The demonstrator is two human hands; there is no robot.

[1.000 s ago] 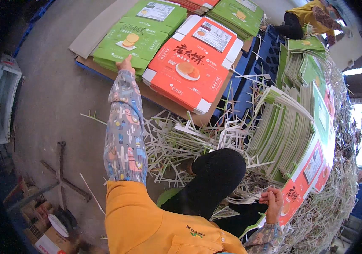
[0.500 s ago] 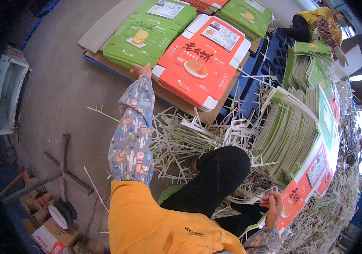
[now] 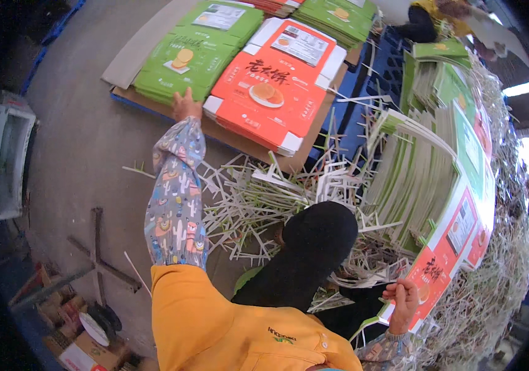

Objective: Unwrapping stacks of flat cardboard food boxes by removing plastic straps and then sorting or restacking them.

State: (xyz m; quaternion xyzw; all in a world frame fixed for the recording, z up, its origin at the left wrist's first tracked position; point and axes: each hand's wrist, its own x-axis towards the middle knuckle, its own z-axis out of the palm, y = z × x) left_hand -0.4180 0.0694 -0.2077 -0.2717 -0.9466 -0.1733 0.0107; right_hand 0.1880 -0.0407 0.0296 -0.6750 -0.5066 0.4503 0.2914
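Observation:
My left hand [image 3: 187,106] reaches out in a patterned sleeve, its fingers stretched onto the near edge of a stack of flat green printed cartons [image 3: 181,59]. Right beside it lies a stack of flat red cartons [image 3: 273,83]. Low at the right, my right hand [image 3: 404,305] hovers by a red printed carton sheet [image 3: 432,275] at the near end of a long leaning row of cartons [image 3: 413,185]. Its fingers are loosely curled and somewhat apart, and I see nothing held in them.
White and green paper offcuts [image 3: 258,204] lie heaped around my bent knee [image 3: 323,232]. A blue pallet [image 3: 354,123] sits beneath the stacks. Far right, another person [image 3: 447,15] handles a sheet. A metal cross-shaped base [image 3: 96,263] and cardboard boxes [image 3: 91,352] are at the left.
My left hand's fingers have stretched forward onto the green stack's edge. My right hand's fingers have loosened a little. The view has shifted slightly, and the other person's sheet has moved.

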